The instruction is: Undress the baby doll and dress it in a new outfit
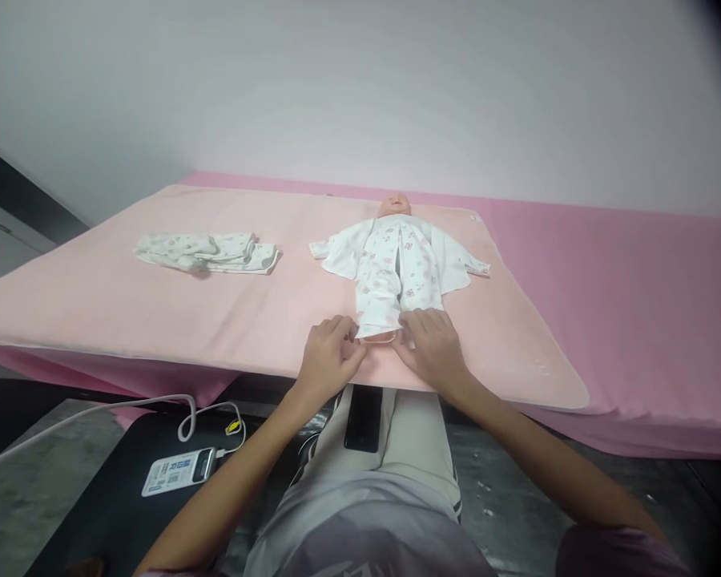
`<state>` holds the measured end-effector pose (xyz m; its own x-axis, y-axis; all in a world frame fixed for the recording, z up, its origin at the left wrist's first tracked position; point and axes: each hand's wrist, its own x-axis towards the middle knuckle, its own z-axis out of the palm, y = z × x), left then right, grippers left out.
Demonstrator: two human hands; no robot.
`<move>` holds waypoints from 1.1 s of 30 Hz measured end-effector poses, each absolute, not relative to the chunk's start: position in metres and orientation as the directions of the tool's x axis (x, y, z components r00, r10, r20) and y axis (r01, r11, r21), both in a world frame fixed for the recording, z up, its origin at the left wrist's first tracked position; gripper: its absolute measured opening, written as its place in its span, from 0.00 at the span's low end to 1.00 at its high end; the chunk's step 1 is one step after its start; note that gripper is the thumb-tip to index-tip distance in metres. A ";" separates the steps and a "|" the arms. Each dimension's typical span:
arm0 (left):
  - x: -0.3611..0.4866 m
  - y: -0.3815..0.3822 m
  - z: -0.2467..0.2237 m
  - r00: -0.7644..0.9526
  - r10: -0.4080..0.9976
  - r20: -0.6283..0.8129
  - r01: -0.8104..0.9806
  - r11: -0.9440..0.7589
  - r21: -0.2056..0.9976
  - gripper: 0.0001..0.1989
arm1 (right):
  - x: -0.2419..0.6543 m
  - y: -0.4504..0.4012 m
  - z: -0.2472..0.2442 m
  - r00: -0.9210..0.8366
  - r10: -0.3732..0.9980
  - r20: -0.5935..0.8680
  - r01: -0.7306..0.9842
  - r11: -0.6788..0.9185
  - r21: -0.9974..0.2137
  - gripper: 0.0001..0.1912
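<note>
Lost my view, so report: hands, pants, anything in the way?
Left hand and right hand at pants' near end. Pants laid out, waist toward doll's head. Nothing seen in the way; folded cloth apart, to the left.

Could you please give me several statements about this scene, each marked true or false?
1. The doll lies face up. True.
2. The folded patterned cloth lies to the person's right of the doll. False: it lies to the left.
3. The left hand and right hand are at the lower end of the patterned trousers. True.
4. The dark smartphone lies on the pink pad. False: it rests on the person's lap.
</note>
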<state>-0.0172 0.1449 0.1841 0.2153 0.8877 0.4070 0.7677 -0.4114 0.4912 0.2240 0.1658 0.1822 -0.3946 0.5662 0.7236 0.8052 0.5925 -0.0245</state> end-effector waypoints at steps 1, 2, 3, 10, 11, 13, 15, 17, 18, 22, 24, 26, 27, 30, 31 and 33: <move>-0.017 0.139 0.185 0.232 0.885 0.403 0.798 -0.410 0.442 0.07 | 0.222 0.159 0.180 -0.395 0.565 0.725 0.806 0.592 -0.023 0.07; -0.017 0.135 0.185 0.247 0.883 0.399 0.828 -0.406 0.387 0.07 | 0.221 0.152 0.177 -0.397 0.569 0.720 0.801 0.597 -0.030 0.09; -0.016 0.130 0.184 0.260 0.881 0.396 0.854 -0.401 0.332 0.08 | 0.222 0.145 0.175 -0.403 0.577 0.710 0.794 0.606 -0.042 0.11; -0.017 0.108 0.175 0.242 0.846 0.475 0.879 -0.399 0.263 0.10 | 0.279 0.121 0.162 -0.320 0.727 0.608 0.805 0.547 -0.229 0.13; -0.013 0.107 0.175 0.247 0.826 0.507 0.858 -0.429 0.282 0.11 | 0.289 0.122 0.159 -0.269 0.762 0.590 0.821 0.501 -0.273 0.14; 0.000 0.111 0.175 0.304 0.774 0.555 0.808 -0.518 0.279 0.16 | 0.304 0.128 0.152 -0.182 0.827 0.533 0.830 0.419 -0.368 0.16; 0.018 0.122 0.175 0.391 0.730 0.560 0.776 -0.589 0.226 0.17 | 0.311 0.135 0.147 -0.140 0.870 0.472 0.806 0.377 -0.456 0.14; 0.036 0.137 0.175 0.449 0.717 0.533 0.779 -0.607 0.159 0.12 | 0.311 0.141 0.147 -0.138 0.888 0.439 0.780 0.371 -0.505 0.09; 0.044 0.145 0.175 0.463 0.715 0.523 0.785 -0.605 0.132 0.09 | 0.309 0.141 0.148 -0.144 0.890 0.432 0.771 0.374 -0.516 0.07; 0.058 0.160 0.175 0.460 0.708 0.536 0.780 -0.611 0.138 0.03 | 0.302 0.129 0.164 -0.112 0.897 0.428 0.726 0.368 -0.581 0.05; 0.056 0.156 0.177 0.440 0.706 0.555 0.755 -0.625 0.198 0.04 | 0.301 0.118 0.173 -0.104 0.898 0.428 0.699 0.372 -0.611 0.07; 0.049 0.147 0.181 0.431 0.707 0.561 0.726 -0.641 0.249 0.07 | 0.303 0.110 0.180 -0.174 0.885 0.433 0.687 0.424 -0.590 0.09; 0.044 0.141 0.183 0.433 0.710 0.555 0.711 -0.648 0.274 0.09 | 0.307 0.107 0.183 -0.228 0.870 0.438 0.683 0.463 -0.565 0.09; 0.023 0.128 0.191 0.460 0.732 0.503 0.652 -0.663 0.368 0.13 | 0.325 0.114 0.189 -0.333 0.823 0.459 0.671 0.549 -0.498 0.11; 0.015 0.128 0.194 0.470 0.740 0.481 0.636 -0.661 0.398 0.13 | 0.333 0.121 0.191 -0.330 0.816 0.475 0.673 0.556 -0.488 0.11; -0.001 0.135 0.201 0.486 0.751 0.446 0.612 -0.657 0.440 0.13 | 0.349 0.144 0.193 -0.300 0.809 0.505 0.691 0.549 -0.470 0.08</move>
